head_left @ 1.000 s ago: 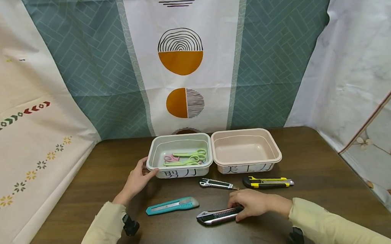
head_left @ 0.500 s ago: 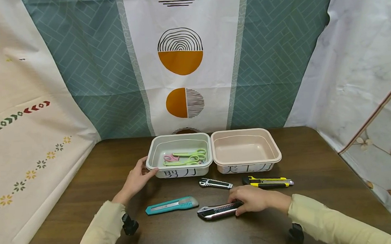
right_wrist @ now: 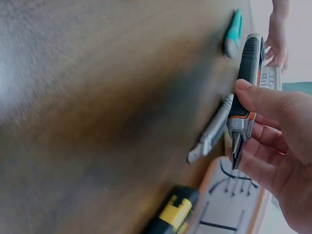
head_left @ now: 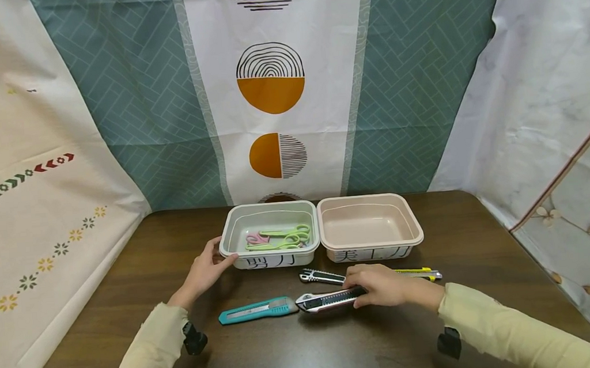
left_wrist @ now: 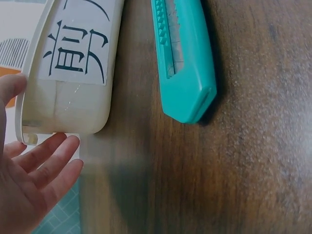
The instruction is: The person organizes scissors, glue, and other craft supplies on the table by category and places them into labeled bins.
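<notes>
My right hand [head_left: 378, 284] pinches a black-and-silver utility knife [right_wrist: 249, 63] between thumb and fingers, held over the table in front of the boxes. Under and behind that hand lie a smaller silver-and-black utility knife [head_left: 323, 276] and a yellow-and-black utility knife [head_left: 429, 273], both partly hidden in the head view. My left hand [head_left: 204, 274] touches the near left corner of the pale green box [head_left: 226, 235], its thumb at the rim and its other fingers fairly straight beside the wall. Nearer me lies a teal utility knife [left_wrist: 192, 87].
Green-handled scissors [head_left: 284, 242] and a pink-handled pair [head_left: 256, 238] lie in the pale green box. A pinkish box [head_left: 373, 246] stands right beside it, and both carry written labels. Patterned cloth [head_left: 166, 130] hangs behind the brown table [head_left: 267, 359].
My right hand has lifted the black-and-silver utility knife and moved it away from me, now covering part of the yellow-and-black one. The left hand stays at the box corner.
</notes>
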`<state>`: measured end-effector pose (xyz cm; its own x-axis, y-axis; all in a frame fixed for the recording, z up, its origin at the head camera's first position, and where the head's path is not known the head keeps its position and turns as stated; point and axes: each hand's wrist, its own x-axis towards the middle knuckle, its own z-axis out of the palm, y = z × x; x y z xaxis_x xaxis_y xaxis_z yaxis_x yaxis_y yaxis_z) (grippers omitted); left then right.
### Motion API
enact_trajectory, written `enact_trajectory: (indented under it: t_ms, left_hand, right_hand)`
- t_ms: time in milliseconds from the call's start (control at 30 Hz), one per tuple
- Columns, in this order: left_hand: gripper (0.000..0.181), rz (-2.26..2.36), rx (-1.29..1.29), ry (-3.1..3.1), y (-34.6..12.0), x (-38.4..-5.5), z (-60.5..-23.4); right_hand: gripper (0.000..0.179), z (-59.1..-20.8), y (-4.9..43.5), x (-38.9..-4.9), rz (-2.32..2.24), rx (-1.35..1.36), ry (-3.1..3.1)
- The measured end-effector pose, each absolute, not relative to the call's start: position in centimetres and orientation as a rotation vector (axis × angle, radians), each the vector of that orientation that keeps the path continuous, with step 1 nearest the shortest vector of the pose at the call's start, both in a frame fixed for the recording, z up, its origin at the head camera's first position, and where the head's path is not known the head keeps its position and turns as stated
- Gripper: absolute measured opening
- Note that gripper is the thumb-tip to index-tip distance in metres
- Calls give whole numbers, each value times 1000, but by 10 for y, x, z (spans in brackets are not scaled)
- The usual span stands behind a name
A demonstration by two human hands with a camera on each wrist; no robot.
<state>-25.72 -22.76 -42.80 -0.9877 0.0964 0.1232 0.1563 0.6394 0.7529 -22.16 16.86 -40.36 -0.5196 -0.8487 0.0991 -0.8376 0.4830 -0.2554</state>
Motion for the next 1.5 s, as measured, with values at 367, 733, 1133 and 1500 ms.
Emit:
enact_trajectory:
  t_ms: [367, 733, 1133, 1500]
  left_hand:
    - [66, -1244, -233, -2760, -226, -255, -427]
    - [65, -1259, -242, -2743, -226, -255, -427]
    - [65, -1267, -233, -2748, -227, -256, -427]
    - [63, -1275, -230, -2750, -227, -256, -426]
  right_hand:
    - [27, -381, 182, -230, -434, -1530, 2741]
    - [27, -358, 194, -242, -419, -1587, 2814]
    - [28, -340, 212, -264, -439, -1624, 2890]
    - [24, -329, 232, -283, -268, -1346, 3065]
